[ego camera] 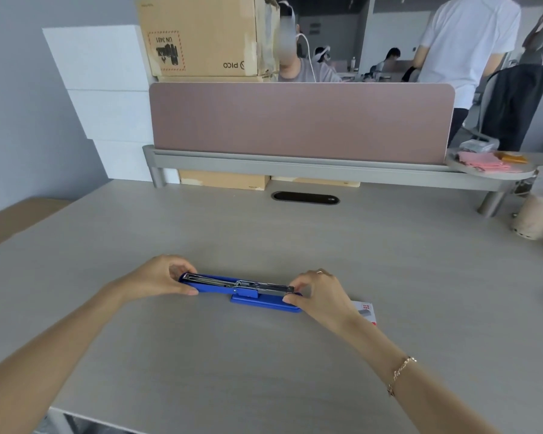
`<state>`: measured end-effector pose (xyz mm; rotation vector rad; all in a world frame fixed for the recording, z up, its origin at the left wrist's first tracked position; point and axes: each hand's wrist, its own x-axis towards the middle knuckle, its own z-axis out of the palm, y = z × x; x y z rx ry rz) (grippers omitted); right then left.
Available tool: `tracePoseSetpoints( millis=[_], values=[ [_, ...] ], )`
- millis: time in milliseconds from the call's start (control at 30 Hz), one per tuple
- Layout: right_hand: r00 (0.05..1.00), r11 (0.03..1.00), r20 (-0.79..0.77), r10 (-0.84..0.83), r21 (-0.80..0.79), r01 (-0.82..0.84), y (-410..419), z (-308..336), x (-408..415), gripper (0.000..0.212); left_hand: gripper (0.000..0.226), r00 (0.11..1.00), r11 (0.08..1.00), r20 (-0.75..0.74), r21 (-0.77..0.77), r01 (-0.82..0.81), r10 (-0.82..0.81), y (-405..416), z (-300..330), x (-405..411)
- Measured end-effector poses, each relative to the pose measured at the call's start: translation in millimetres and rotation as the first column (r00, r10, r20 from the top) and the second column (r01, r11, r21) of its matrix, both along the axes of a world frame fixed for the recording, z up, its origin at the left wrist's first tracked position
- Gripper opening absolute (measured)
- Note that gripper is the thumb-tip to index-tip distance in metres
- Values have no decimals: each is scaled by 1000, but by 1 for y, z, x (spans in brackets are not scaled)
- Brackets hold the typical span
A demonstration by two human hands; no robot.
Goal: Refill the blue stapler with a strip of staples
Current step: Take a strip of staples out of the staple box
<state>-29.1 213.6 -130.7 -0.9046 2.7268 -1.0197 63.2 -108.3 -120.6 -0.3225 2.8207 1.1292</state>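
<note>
The blue stapler (248,297) lies on the pale wood desk (264,355), swung fully flat, with its metal staple channel facing up. My left hand (162,278) grips the left end, where the blue cover lies. My right hand (322,294) pinches the right tip of the metal channel over the blue base. A small white and red staple box (365,311) peeks out behind my right wrist, partly hidden. No loose strip of staples shows.
A pink divider panel (295,120) on a grey rail closes the desk's far side, with a cable slot (306,198) before it. Cardboard boxes (201,36) stand behind left. A plastic cup of milk tea (538,214) sits far right. People work beyond the divider.
</note>
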Motion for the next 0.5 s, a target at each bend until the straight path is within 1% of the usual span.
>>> tracePoseSetpoints(
  millis=[100,200,267,333,400,467,500],
  values=[
    [1000,1000,-1,11,-6,-11,1,0,0,20,45,1000,1000,-1,-22,5,-5,2,1,2],
    [999,999,-28,43,10,-42,3,2,2,22,57,999,997,19,-59,49,-48,8,9,-1],
    [997,998,-52,62,33,-60,9,4,3,28,61,996,990,-28,-119,75,-79,24,16,-10],
    [997,998,-59,52,47,-49,20,4,1,36,61,982,976,-124,-187,115,-140,50,23,-21],
    [997,997,-71,44,71,-39,34,3,-1,44,63,959,952,-174,-250,178,-225,81,26,-34],
    [994,992,-94,54,121,-42,49,3,-4,49,63,933,924,-176,-282,258,-314,113,22,-48],
    [993,988,-99,59,147,-44,57,3,-6,51,59,921,906,-158,-301,299,-356,129,20,-54]
  ],
)
